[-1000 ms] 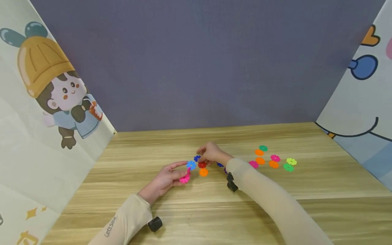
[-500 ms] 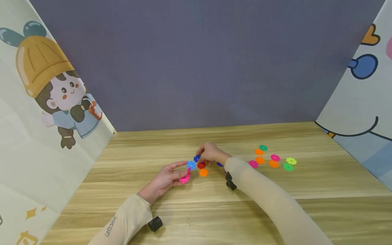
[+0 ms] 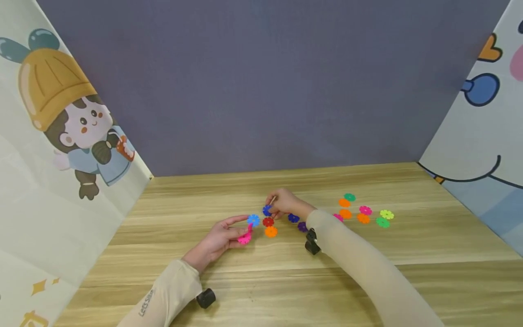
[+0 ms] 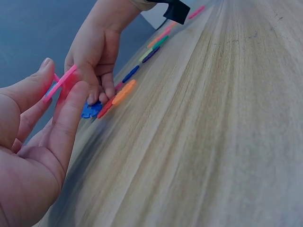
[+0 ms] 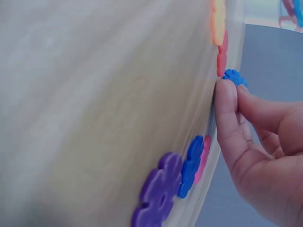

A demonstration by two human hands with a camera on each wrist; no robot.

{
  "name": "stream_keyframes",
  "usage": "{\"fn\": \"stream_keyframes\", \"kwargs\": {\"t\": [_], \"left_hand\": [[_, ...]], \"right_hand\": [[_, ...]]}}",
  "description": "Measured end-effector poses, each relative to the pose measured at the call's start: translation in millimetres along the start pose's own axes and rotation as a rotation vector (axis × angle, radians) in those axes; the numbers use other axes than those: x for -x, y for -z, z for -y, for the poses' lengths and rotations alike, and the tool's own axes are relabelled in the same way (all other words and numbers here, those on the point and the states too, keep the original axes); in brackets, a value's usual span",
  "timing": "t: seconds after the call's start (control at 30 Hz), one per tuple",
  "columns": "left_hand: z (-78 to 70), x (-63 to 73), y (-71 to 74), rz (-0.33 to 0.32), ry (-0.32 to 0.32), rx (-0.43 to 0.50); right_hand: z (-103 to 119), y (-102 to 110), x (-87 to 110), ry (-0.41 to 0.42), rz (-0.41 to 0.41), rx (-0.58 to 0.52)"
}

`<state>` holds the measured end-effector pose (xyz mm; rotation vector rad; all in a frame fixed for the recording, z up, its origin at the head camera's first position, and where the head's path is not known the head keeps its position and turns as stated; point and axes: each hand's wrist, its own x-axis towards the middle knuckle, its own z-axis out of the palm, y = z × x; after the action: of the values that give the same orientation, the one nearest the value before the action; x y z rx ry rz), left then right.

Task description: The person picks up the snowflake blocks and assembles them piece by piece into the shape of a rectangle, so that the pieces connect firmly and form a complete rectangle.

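Note:
My left hand (image 3: pixel 219 237) pinches a pink flower-shaped plastic disc (image 3: pixel 244 239) between thumb and fingers. A second pink piece stands edge-on above it, and a light blue flower disc (image 3: pixel 253 220) adjoins that; their joints are partly hidden by the fingers. My right hand (image 3: pixel 287 203) pinches a dark blue flower disc (image 5: pixel 235 77) between thumb and forefinger, close to the tabletop. Just in front of that hand a red flower disc (image 3: pixel 268 222) and an orange flower disc (image 3: pixel 271 231) lie on the wood.
Beside the right wrist lie another blue disc (image 3: pixel 293 218) and a purple disc (image 3: pixel 302 226). Farther right, several orange, pink, green and yellow discs (image 3: pixel 387 214) are scattered on the wooden table (image 3: pixel 261 290). A grey-blue panel (image 3: pixel 269 91) rises behind the table.
The right hand has lifted the dark blue disc slightly and drawn it a little to the right, away from the light blue one. The left hand holds nearly still.

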<state>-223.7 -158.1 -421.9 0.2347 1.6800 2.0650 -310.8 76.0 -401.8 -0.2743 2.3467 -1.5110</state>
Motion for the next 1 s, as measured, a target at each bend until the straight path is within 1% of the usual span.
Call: {"fn": "stream_keyframes", "kwargs": {"t": [0.07,0.23,0.5,0.63,0.8,0.9,1.0], "left_hand": [[0.1,-0.2,0.0,0.010,0.004,-0.006],[0.3,-2.2,0.1,0.038,0.028,-0.026],[-2.3,-5.4,-2.7,0.053,0.039,-0.034],[-3.3,-5.8,-3.8,0.064,0.043,-0.043],[-3.5,-7.6,-5.7,0.089,0.045,-0.049],[-4.1,-8.7,-6.9,0.102,0.041,-0.056],[-4.6,-9.6,-8.3,0.119,0.036,-0.056]], "right_hand": [[-1,1,1.7,-0.001,-0.006,-0.039],[0,4,9.0,0.016,-0.023,-0.095],[3,14,24.9,0.089,-0.029,-0.113],[3,18,34.5,0.147,-0.010,-0.131],[0,22,44.4,0.223,0.035,-0.136],[-4,24,49.0,0.246,0.048,-0.141],[-7,25,53.0,0.251,0.051,-0.154]]}}
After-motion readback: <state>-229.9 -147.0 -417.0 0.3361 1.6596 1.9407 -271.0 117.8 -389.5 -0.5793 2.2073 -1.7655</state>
